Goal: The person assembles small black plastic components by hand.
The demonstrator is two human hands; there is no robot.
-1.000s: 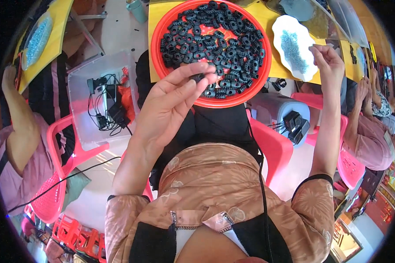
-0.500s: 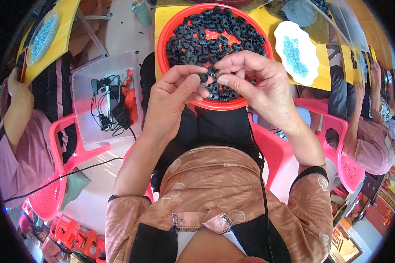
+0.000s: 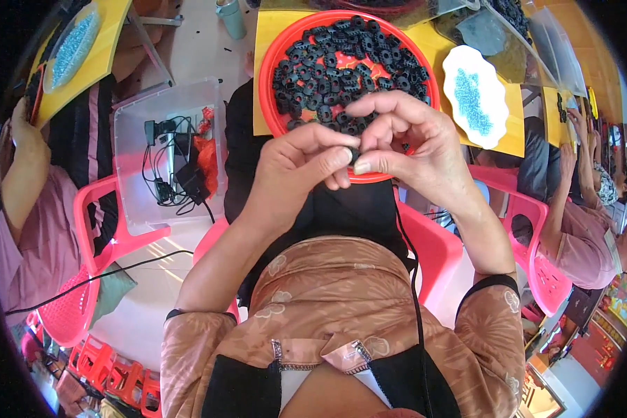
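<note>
Just over the near rim of a round red tray (image 3: 266,78), my two hands meet at a small black plastic part (image 3: 355,155). My left hand (image 3: 296,167) pinches it between thumb and fingers. From the other side, my right hand (image 3: 425,146) has its thumb tip and bent fingers close against the same part. Whether the right fingers hold anything small is hidden. Many similar black parts (image 3: 327,66), ribbed and with holes, lie spread in the tray. A white scalloped plate (image 3: 496,90) stands right of it, bearing small blue pieces (image 3: 472,101).
The tray and plate sit on a yellow table (image 3: 515,132). Left of my legs is a clear plastic bin (image 3: 129,150) with black cables and adapters. A pink chair (image 3: 94,202) is at the left, another (image 3: 543,268) at the right. Co-workers sit on both sides.
My hands have moved a little lower and right, toward the tray's near edge, and closer together around the black part. The view has shifted slightly, so the tray and plate appear lower.
</note>
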